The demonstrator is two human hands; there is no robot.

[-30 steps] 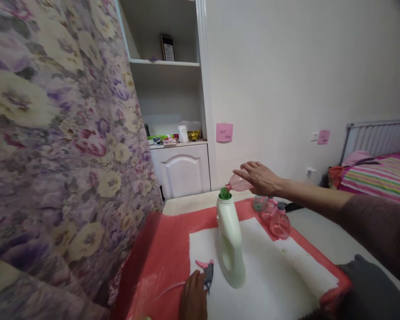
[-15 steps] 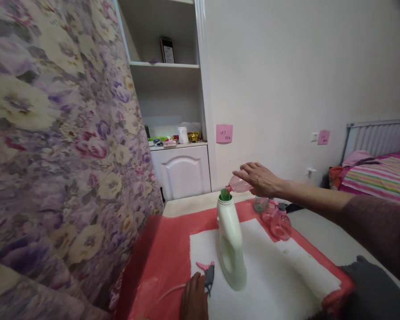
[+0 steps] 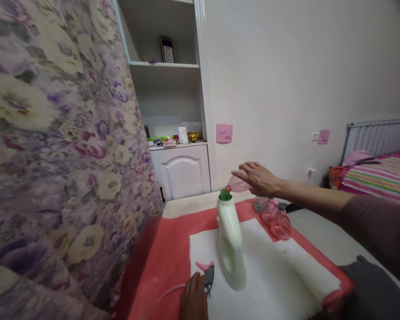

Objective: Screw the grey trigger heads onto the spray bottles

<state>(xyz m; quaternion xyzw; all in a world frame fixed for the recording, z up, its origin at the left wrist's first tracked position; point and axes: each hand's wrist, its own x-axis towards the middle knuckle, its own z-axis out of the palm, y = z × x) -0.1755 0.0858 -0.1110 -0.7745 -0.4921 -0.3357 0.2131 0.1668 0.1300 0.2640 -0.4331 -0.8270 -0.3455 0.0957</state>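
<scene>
My right hand (image 3: 257, 178) is closed around a clear pink bottle (image 3: 237, 184), tilted so that its neck points down to the left. The bottle's neck is at a green funnel-like piece (image 3: 224, 194) in the mouth of a pale green plastic jug (image 3: 231, 244) with a handle. The jug stands upright on white paper. At the bottom, my left hand (image 3: 195, 298) rests on the tabletop, fingers stretched forward. Beside its fingertips lies a grey and pink spray trigger head (image 3: 209, 275), with a thin tube trailing left. My left palm and thumb are not clearly visible.
Pink spray bottles (image 3: 281, 226) and a clear greenish container (image 3: 260, 203) stand at the table's right rear. A red cover (image 3: 173, 244) lies under the white paper (image 3: 270, 284). A floral curtain (image 3: 70, 155) hangs on the left, and a cabinet (image 3: 183, 171) stands behind.
Very little differs. The pink bottle and my right hand have shifted slightly left; my left hand and the jug keep their places.
</scene>
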